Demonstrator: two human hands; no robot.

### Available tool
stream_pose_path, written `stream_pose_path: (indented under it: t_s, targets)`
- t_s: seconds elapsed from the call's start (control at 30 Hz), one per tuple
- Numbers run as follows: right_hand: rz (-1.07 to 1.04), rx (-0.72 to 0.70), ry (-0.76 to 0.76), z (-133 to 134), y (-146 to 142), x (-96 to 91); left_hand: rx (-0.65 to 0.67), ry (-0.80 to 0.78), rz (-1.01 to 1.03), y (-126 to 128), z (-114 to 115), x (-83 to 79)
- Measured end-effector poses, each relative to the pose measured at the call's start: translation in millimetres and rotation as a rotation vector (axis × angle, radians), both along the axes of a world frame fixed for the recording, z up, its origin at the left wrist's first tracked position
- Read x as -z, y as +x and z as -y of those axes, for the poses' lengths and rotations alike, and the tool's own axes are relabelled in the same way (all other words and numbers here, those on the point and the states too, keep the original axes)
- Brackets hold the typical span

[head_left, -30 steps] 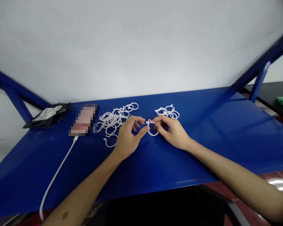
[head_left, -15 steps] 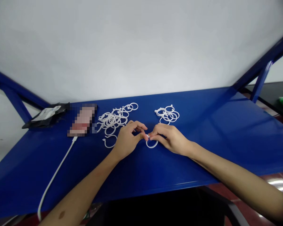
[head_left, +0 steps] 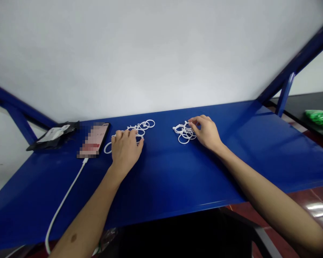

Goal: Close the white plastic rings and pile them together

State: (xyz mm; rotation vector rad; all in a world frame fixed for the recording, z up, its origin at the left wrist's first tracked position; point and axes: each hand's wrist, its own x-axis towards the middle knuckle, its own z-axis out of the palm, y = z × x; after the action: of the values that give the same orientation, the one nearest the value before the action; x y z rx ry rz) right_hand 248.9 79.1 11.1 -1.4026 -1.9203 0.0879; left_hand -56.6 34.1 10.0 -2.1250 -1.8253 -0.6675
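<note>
My left hand (head_left: 126, 148) lies palm down over a pile of thin white plastic rings (head_left: 140, 127), its fingers spread and thumb apart. It hides much of that pile, and I cannot see whether a fingertip touches a ring. At the smaller group of white rings (head_left: 186, 135) on the right, my right hand (head_left: 204, 130) has its thumb and forefinger pinched at the edge of a white plastic ring (head_left: 186, 123). Small knobs show on some rings, and the rings overlap one another.
A phone (head_left: 95, 138), partly pixelated, lies left of the rings with a white cable (head_left: 67, 195) plugged in. Behind it rests a black plastic package (head_left: 52, 136). The blue table (head_left: 161, 186) meets a pale wall. A green packet (head_left: 321, 119) lies on a dark surface at far right.
Both hands have parted from the single ring they held together at the middle. My right hand moved to the right group with a ring; my left hand moved onto the left pile and spread its fingers.
</note>
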Motion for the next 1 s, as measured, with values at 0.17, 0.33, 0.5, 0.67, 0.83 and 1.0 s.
stream_pose_path:
  t_s: [0.17,0.33,0.5,0.67,0.83,1.0]
  targets:
    - [0.050,0.047,0.001,-1,0,4.7,-0.018,-0.084,-0.008,4,3,-5.2]
    - [0.056,0.033,0.052,10,-8,-1.0,-0.037,-0.053,0.057,10,10,-17.0]
    - [0.056,-0.083,0.042,25,-22,-5.3,0.051,0.121,0.250,15,14,-21.7]
    - [-0.029,-0.281,-0.018,43,-38,-11.9,0.321,0.047,0.748,26,23,-26.2]
    - [-0.305,-0.484,-0.334,57,-48,-17.3,0.506,0.041,0.622,37,30,-18.8]
    - [-0.506,-0.506,-0.500,59,-54,-11.3,0.735,0.241,0.058,47,33,-11.2]
